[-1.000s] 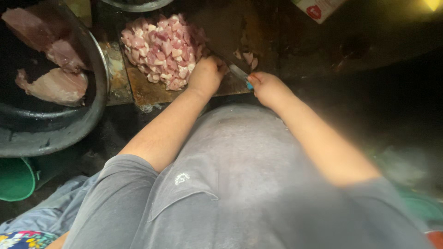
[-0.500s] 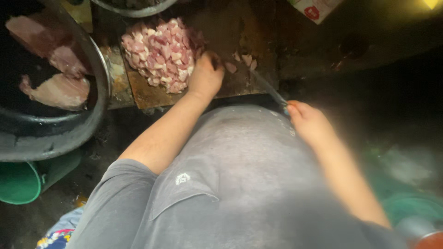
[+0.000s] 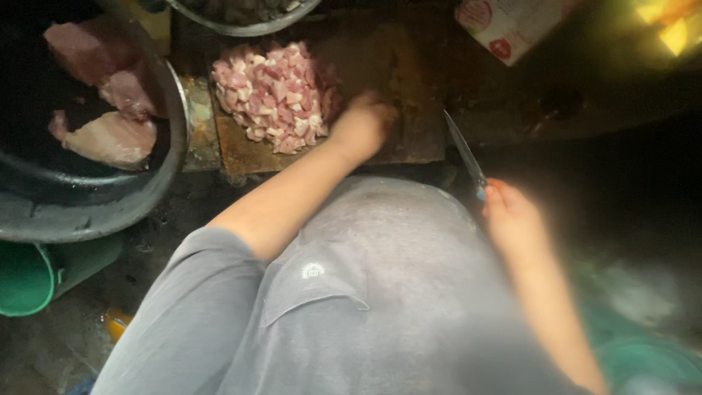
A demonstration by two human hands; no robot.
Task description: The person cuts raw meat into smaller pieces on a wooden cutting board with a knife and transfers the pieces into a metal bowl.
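A heap of diced pink meat [image 3: 278, 91] lies on a worn wooden cutting board [image 3: 387, 66]. My left hand [image 3: 363, 124] rests on the board just right of the heap, fingers curled against the cubes; it is blurred. My right hand [image 3: 512, 219] is off the board's right edge, closed on the blue handle of a knife [image 3: 463, 150] whose blade points up toward the board.
A large dark metal basin [image 3: 157, 186] at left holds big raw meat pieces [image 3: 110, 139]. A green container [image 3: 25, 281] lies below it. A metal bowl rim [image 3: 248, 25] sits behind the board; a red-and-white package [image 3: 512, 25] is at the top right.
My right hand has drawn the knife away from the board, out to the right. My left hand stayed by the meat heap. The camera moved closer.
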